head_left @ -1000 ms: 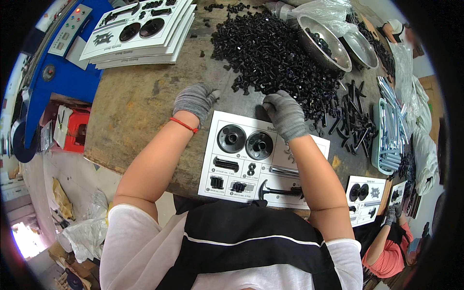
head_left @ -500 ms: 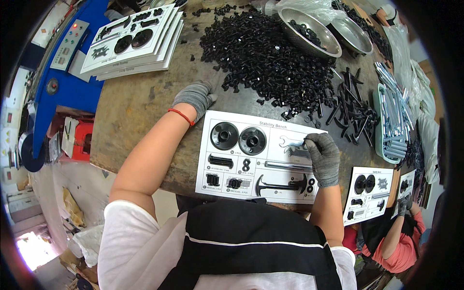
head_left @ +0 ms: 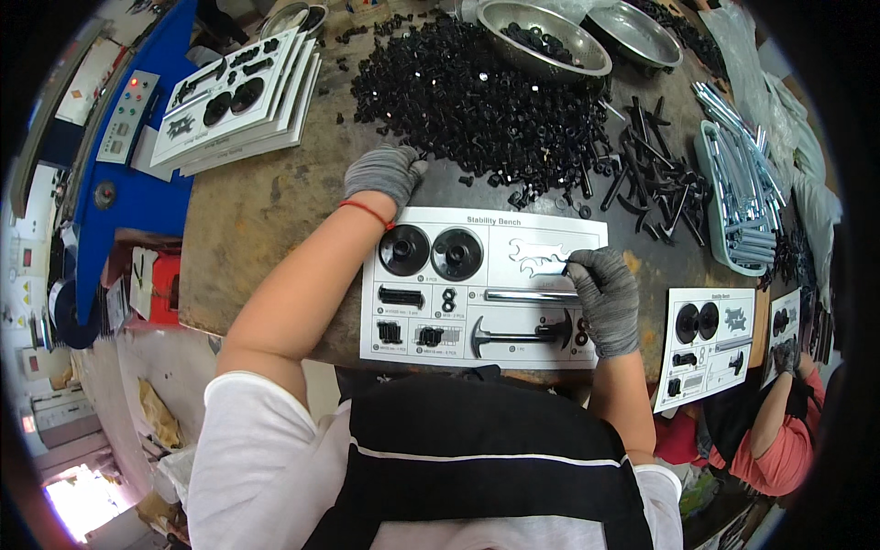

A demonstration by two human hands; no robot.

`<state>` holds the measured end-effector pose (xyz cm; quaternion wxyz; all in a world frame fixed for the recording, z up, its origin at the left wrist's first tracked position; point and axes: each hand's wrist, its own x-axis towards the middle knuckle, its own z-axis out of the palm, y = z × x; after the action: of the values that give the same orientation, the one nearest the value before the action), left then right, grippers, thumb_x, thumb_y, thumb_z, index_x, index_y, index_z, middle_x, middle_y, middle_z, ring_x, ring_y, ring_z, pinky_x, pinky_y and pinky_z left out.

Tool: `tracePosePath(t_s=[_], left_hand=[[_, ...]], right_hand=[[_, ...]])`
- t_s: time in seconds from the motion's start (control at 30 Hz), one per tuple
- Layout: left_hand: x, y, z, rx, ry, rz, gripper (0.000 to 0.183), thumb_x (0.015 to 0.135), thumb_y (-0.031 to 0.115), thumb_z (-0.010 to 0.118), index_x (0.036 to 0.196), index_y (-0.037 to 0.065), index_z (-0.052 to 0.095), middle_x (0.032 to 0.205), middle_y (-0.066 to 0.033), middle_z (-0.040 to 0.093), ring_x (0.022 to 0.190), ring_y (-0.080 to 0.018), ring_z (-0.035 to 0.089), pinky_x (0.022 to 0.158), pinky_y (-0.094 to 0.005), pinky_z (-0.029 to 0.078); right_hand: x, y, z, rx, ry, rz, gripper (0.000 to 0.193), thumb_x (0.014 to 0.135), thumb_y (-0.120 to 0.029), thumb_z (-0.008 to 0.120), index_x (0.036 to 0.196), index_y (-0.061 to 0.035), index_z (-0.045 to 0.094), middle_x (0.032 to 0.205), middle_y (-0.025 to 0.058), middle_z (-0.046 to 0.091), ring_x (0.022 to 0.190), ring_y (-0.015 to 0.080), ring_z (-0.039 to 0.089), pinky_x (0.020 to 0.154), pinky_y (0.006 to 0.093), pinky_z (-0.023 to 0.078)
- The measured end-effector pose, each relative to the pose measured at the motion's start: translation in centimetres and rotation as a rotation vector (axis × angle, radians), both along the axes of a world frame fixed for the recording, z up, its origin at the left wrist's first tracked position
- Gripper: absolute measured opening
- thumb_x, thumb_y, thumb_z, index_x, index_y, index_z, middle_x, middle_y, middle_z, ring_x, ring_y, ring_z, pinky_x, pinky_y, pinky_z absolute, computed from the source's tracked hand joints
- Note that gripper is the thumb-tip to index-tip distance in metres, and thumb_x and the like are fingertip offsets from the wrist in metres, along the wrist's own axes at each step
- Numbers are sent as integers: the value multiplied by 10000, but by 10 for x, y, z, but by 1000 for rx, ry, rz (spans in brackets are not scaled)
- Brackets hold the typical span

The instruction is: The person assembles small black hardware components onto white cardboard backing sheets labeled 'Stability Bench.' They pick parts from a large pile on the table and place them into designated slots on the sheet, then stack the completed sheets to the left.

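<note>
Left hand (head_left: pixel 385 174) curled near the card (head_left: pixel 481 284)'s far left corner; right hand (head_left: pixel 607 298) pinched over its right side; cannot tell whether either grasps anything; bolts (head_left: pixel 467 105) heaped beyond.

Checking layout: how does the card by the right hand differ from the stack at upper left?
The near card lies alone; the stack has several, overlapping. The near card reads upright; the stack shows upside down. Both have two black discs on white.

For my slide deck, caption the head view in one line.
Gloved right hand at the right side of a card, gloved left hand near a heap of black parts.
</note>
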<state>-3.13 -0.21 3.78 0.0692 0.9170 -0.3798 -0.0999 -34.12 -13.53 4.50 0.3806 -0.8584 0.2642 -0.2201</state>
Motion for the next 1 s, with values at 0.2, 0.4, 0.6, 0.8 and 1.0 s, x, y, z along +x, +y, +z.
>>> tracePosePath(t_s=[0.2,0.4,0.6,0.8,1.0], left_hand=[[-89,84,14,-147,259,-328,237,945,236,569,1127,133,681,1031,-124,672,970,-306,636,825,-391,519],[-155,111,-15,-115,55,-581,217,898,173,574,1091,140,667,998,-100,610,929,-289,614,775,-386,524],[-155,135,-20,-261,201,-480,268,870,136,614,1134,101,642,975,-117,634,914,-297,626,782,-378,523],[-162,149,-23,-332,206,-528,182,814,193,720,980,118,706,883,-50,659,856,-244,635,738,-379,515],[-167,146,-34,-474,107,-413,344,722,286,783,1018,137,691,922,-53,611,870,-266,592,779,-390,499]], right_hand=[[0,59,-5,-105,71,240,135,798,-93,739,915,-47,689,812,93,627,703,254,624,634,351,505],[19,105,-22,-297,333,448,146,829,-196,661,936,-97,664,869,116,584,749,294,622,609,424,508],[12,110,-21,-299,286,398,187,808,-116,678,991,-79,690,880,101,634,753,308,646,628,393,532],[7,124,-26,-259,208,489,203,770,-139,706,960,-86,661,853,82,630,743,291,643,613,402,525],[16,127,-19,-263,252,398,217,755,-128,719,964,-83,688,845,85,622,760,290,642,631,391,521]])
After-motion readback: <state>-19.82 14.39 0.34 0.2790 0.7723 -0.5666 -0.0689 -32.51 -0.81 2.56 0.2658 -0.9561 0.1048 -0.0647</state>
